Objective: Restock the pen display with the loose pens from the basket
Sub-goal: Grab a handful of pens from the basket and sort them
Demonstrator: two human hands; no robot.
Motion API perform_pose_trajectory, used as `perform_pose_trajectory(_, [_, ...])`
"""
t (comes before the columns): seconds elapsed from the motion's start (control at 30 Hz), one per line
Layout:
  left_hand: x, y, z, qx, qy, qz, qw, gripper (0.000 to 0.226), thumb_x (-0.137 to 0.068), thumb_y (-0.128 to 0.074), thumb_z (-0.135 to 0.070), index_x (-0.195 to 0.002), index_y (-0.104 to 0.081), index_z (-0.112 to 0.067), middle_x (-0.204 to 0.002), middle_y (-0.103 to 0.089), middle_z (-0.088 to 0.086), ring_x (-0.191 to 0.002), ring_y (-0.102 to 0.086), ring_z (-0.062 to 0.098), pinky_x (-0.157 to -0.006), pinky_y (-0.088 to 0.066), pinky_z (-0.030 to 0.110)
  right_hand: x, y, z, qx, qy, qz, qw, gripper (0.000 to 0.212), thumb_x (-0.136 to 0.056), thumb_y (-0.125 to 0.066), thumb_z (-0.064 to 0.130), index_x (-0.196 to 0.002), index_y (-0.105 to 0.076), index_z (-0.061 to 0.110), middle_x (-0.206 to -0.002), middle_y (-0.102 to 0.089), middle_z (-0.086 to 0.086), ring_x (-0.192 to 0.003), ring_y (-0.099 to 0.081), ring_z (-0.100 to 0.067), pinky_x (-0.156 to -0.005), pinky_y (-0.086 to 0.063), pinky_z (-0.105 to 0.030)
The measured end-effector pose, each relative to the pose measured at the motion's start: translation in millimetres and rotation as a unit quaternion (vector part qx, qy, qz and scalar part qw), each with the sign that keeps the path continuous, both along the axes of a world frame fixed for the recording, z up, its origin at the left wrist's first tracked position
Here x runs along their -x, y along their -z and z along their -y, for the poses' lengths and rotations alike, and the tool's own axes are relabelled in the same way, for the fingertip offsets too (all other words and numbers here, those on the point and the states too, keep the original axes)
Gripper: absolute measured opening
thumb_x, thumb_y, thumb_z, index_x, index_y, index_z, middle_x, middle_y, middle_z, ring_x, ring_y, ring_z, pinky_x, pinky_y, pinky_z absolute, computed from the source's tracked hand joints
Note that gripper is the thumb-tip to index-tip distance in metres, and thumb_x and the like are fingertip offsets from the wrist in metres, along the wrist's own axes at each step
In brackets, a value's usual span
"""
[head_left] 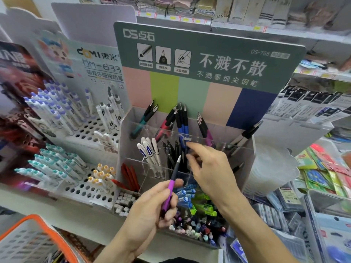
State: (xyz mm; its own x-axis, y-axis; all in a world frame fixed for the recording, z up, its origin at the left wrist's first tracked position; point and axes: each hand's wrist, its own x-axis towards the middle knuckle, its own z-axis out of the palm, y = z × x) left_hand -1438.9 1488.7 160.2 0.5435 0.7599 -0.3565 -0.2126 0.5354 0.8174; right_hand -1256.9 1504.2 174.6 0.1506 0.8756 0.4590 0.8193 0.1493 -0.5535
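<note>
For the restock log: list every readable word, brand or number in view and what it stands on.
"DS点石" – green header card, top left
"DS-758" – same card, top right
"不溅不散" – same card, centre
"不溅墨细尖钢笔" – line below it
"DOMI 東米" – white display card
"DM-633" – same card
"DANCE" – sock packaging on the upper shelf
Icon captions, shelf tags, pen prints: too small or blurred.

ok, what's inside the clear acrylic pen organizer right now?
The acrylic organizer holds sparse pens by compartment: teal, red, blue, purple, white, black. The right hand hides the middle cells.
</note>
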Motion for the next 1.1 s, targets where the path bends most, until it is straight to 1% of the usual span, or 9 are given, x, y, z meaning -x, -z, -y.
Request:
perform_pose_trajectory(0.07, [-0.4,2.1,-0.5,-0.044,-0.003,-0.035,0.998,0.028,-0.093,-0.061,-0.014,-0.116,-0.073,-0.024,-0.081,-0.061,0.008,-0.063,-0.044,0.022,-0.054,-0.029,0.032,0.7,-1.7,7.1,0.004,-0.003,-0.017,1.000,0.036,-0.097,-0.068,0.008,-0.133,-0.066,0.012,-0.099,-0.074,-0.001,-0.082,-0.071,-0.016,-0.077,-0.061,-0.039])
perform_pose_trajectory(0.17, [-0.3,1.7,2.0,-0.113,-0.003,-0.067,0.991,0.029,-0.087,-0.064,-0.023,-0.112,-0.075,-0.030,-0.094,-0.073,0.012,-0.069,-0.055,0.026,-0.062,-0.038,0.038,1.9,-3.6,23.3,0.041,-0.017,-0.170,0.985,0.028,-0.101,-0.061,0.011,-0.128,-0.065,0.017,-0.091,-0.069,0.010,-0.077,-0.073,-0.013,-0.068,-0.063,-0.034])
perform_pose_trajectory(0.3, [-1.0,-0.6,2.7,-0.131,-0.010,-0.048,0.990,0.020,-0.090,-0.070,-0.015,-0.107,-0.077,-0.023,-0.098,-0.074,0.021,-0.067,-0.065,0.022,-0.055,-0.051,0.025,4.6,-5.2,46.2,0.068,-0.023,-0.310,0.948,0.022,-0.104,-0.053,0.011,-0.116,-0.067,0.023,-0.091,-0.073,0.003,-0.078,-0.075,-0.018,-0.066,-0.063,-0.034])
perform_pose_trajectory(0.47, [-7.9,-1.9,3.5,-0.119,-0.016,-0.031,0.992,0.030,-0.083,-0.066,-0.011,-0.112,-0.071,-0.003,-0.091,-0.072,0.027,-0.064,-0.066,0.024,-0.048,-0.049,0.023,9.9,-8.0,62.5,0.072,-0.042,-0.452,0.888,0.022,-0.104,-0.053,0.004,-0.113,-0.067,0.019,-0.097,-0.074,-0.007,-0.086,-0.075,-0.027,-0.067,-0.062,-0.036])
perform_pose_trajectory(0.57, [-16.1,-3.5,3.0,-0.116,-0.023,-0.048,0.992,0.029,-0.082,-0.067,-0.015,-0.105,-0.069,0.002,-0.085,-0.071,0.028,-0.056,-0.064,0.020,-0.046,-0.048,0.021,6.0,-14.5,62.4,0.052,-0.025,-0.430,0.901,0.017,-0.094,-0.070,0.010,-0.107,-0.067,0.021,-0.093,-0.072,-0.005,-0.084,-0.074,-0.024,-0.066,-0.063,-0.037])
perform_pose_trajectory(0.7, [-21.6,1.5,-0.1,-0.147,-0.055,-0.137,0.978,0.027,-0.084,-0.070,-0.024,-0.103,-0.067,-0.006,-0.089,-0.075,0.015,-0.071,-0.071,0.024,-0.054,-0.053,0.026,-13.6,-43.4,54.3,-0.070,0.015,-0.405,0.912,0.018,-0.091,-0.071,0.009,-0.104,-0.066,0.020,-0.089,-0.072,-0.005,-0.077,-0.074,-0.023,-0.066,-0.063,-0.033])
perform_pose_trajectory(0.87, [-19.1,2.5,-2.8,-0.188,-0.077,-0.195,0.959,0.006,-0.093,-0.067,-0.012,-0.098,-0.070,-0.013,-0.089,-0.074,0.009,-0.077,-0.071,0.021,-0.062,-0.055,0.027,-43.1,-69.7,22.0,-0.247,0.093,-0.174,0.949,0.024,-0.096,-0.072,0.011,-0.117,-0.062,0.016,-0.094,-0.071,0.006,-0.083,-0.073,-0.014,-0.077,-0.060,-0.027])
perform_pose_trajectory(0.93, [-18.0,0.4,-0.6,-0.206,-0.078,-0.212,0.952,0.006,-0.093,-0.067,-0.014,-0.097,-0.070,-0.017,-0.086,-0.074,0.005,-0.075,-0.070,0.017,-0.065,-0.054,0.028,-49.0,-69.9,6.5,-0.194,0.090,-0.102,0.972,0.022,-0.095,-0.073,0.010,-0.115,-0.066,0.010,-0.093,-0.072,0.004,-0.080,-0.071,-0.011,-0.077,-0.058,-0.022])
perform_pose_trajectory(1.1, [-9.8,1.5,9.2,-0.229,-0.085,-0.259,0.934,0.008,-0.093,-0.067,-0.018,-0.092,-0.071,-0.025,-0.083,-0.073,-0.001,-0.078,-0.069,0.017,-0.074,-0.058,0.037,-49.2,-54.9,-16.4,0.029,0.110,0.061,0.992,0.017,-0.094,-0.069,0.018,-0.110,-0.070,0.011,-0.098,-0.076,-0.007,-0.088,-0.071,-0.032,-0.076,-0.058,-0.046])
